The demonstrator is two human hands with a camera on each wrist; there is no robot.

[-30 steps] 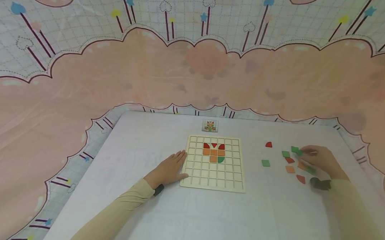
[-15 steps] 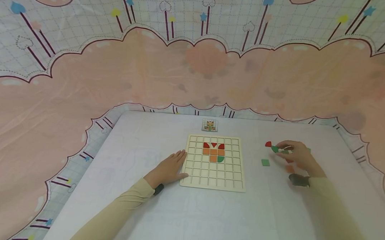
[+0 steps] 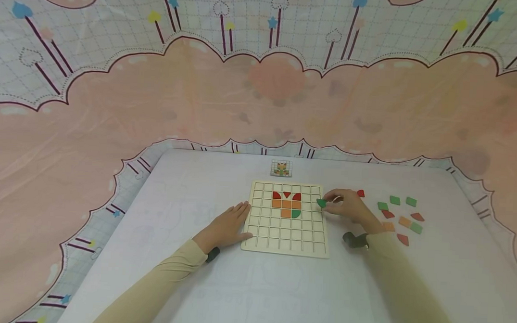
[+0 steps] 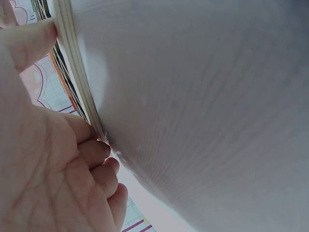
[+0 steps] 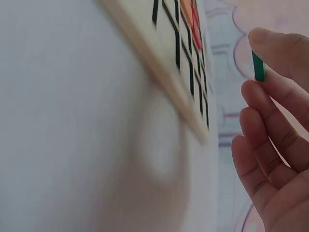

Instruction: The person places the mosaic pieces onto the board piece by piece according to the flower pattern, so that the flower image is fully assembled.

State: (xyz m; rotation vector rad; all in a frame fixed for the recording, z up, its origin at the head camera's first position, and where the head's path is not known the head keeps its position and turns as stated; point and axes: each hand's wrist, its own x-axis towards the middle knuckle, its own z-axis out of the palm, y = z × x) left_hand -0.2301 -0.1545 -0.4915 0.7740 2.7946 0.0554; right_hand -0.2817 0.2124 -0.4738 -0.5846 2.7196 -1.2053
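Observation:
A square wooden grid board (image 3: 264, 234) lies on the white table. In its cells sit red pieces (image 3: 297, 196), orange squares (image 3: 286, 204) and one green quarter-circle tile (image 3: 296, 213). My left hand (image 3: 226, 227) rests at the board's left edge, its fingers and thumb touching the side, as the left wrist view also shows. Over the board's right edge, my right hand (image 3: 347, 206) pinches another green tile (image 3: 320, 203) with a rounded side. The right wrist view shows this green tile (image 5: 259, 66) edge-on between thumb and fingers, above the board.
Right of the board lie loose tiles: green squares (image 3: 395, 200), red quarter-circles (image 3: 403, 240) and orange squares (image 3: 405, 221). My right forearm passes in front of some. A small pattern card (image 3: 282, 168) lies behind the board. A patterned cloth hangs beyond the table.
My right hand has moved left from the loose tiles to the board's right edge, carrying the green tile. The left hand has stayed at the board's left edge.

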